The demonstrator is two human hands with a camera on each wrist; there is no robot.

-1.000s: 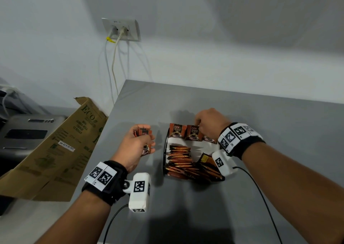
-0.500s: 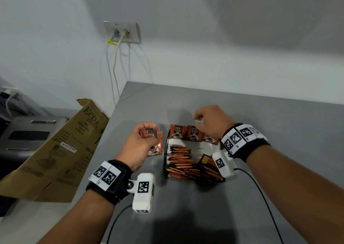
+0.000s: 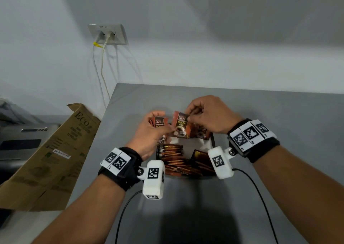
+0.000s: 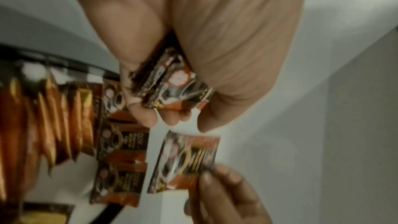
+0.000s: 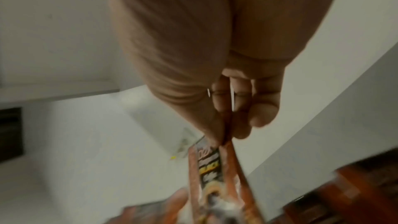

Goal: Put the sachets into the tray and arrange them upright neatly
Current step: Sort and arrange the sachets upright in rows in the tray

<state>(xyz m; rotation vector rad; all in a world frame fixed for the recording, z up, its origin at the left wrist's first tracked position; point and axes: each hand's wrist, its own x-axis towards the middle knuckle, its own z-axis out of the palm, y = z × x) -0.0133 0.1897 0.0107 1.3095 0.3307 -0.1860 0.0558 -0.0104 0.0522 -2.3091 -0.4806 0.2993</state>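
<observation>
Orange-and-black coffee sachets are the task's objects. My left hand (image 3: 152,132) grips a small bundle of sachets (image 3: 158,123) over the tray's far left corner; the bundle (image 4: 172,84) sits between its curled fingers and thumb. My right hand (image 3: 193,113) pinches one sachet (image 3: 179,126) by its top corner, holding it upright just right of the bundle. That pinched sachet (image 5: 215,176) hangs from my fingertips, also visible as the sachet (image 4: 189,159). Below lies the black-rimmed tray (image 3: 212,141), with several sachets (image 3: 173,156) on edge in a row and a few sachets (image 4: 120,159) upright at its far end.
The grey table (image 3: 279,104) ends at a left edge near my left forearm. Beyond it lean a brown cardboard box (image 3: 46,160) and a grey machine (image 3: 18,141). A wall socket (image 3: 108,35) with two cables hangs behind. Wrist-camera cables (image 3: 260,197) trail across the near table.
My left hand has moved right with its bundle to the tray's far edge. My right hand has risen from the back row and now pinches one sachet beside the bundle.
</observation>
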